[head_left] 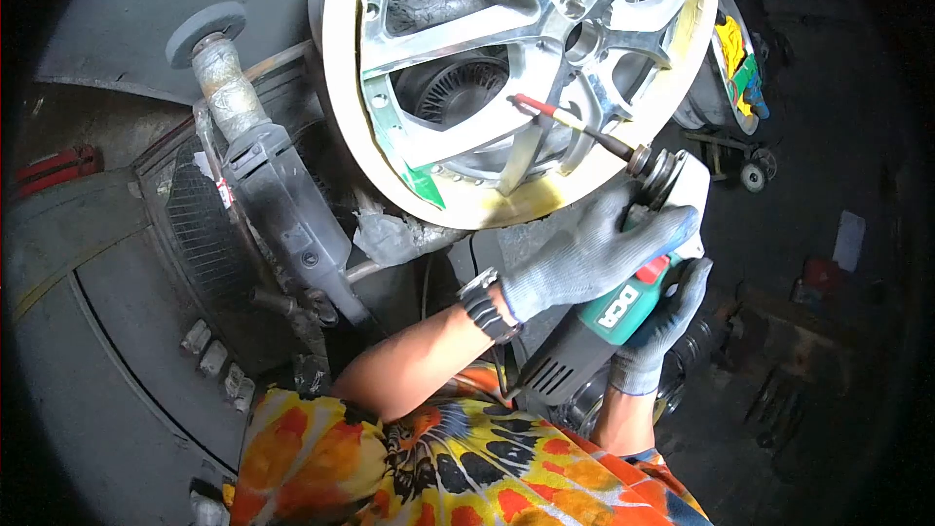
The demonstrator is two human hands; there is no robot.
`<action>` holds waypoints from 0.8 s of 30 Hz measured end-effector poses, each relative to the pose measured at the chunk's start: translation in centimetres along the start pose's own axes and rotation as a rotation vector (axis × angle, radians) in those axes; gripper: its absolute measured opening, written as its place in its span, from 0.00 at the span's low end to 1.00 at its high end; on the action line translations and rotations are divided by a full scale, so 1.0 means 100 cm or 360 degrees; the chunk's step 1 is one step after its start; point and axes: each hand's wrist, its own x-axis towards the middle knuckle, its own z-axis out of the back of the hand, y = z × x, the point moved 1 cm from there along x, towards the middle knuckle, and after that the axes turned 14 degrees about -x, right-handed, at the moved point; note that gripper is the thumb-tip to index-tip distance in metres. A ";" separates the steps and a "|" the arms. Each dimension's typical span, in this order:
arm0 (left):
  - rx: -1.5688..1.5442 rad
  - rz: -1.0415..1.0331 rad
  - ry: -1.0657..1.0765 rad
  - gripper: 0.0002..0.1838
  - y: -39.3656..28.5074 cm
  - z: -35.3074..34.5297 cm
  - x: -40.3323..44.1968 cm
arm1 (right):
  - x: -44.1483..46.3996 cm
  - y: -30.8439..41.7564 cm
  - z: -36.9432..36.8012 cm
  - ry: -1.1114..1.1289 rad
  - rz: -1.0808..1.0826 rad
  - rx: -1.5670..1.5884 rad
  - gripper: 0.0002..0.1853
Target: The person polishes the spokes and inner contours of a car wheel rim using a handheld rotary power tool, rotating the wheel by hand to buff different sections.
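My left hand (584,255), gloved in grey with a black watch at the wrist, is closed over the head end of a green and black angle grinder (612,316). From below and to the right, my right hand (666,326), also gloved, grips the grinder's body. A slim rod attachment (584,127) with a red tip sticks out of the grinder's head. It points at the spokes of a silver alloy wheel (458,141); whether the tip touches the metal I cannot tell. Yellowish tape (594,180) and a green piece (426,185) cover parts of the wheel's rim.
A grey power tool with a round disc (287,209) is mounted left of the wheel. Below it, several small blocks (215,360) line a grey surface. Another wheel with yellow and green cloths (737,58) stands at the right, near a small caster (753,175).
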 end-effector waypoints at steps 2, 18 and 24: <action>0.0053 -0.0223 0.0120 0.25 0.009 0.002 0.020 | 0.017 -0.001 0.005 -0.0098 0.0045 -0.0097 0.27; -0.0043 -0.0040 0.0001 0.25 0.005 -0.004 0.032 | 0.033 -0.006 0.030 -0.0048 -0.0045 0.0045 0.28; 0.0212 -0.0197 0.0007 0.24 0.023 0.003 -0.007 | -0.012 -0.001 0.012 -0.0068 -0.0071 -0.0226 0.28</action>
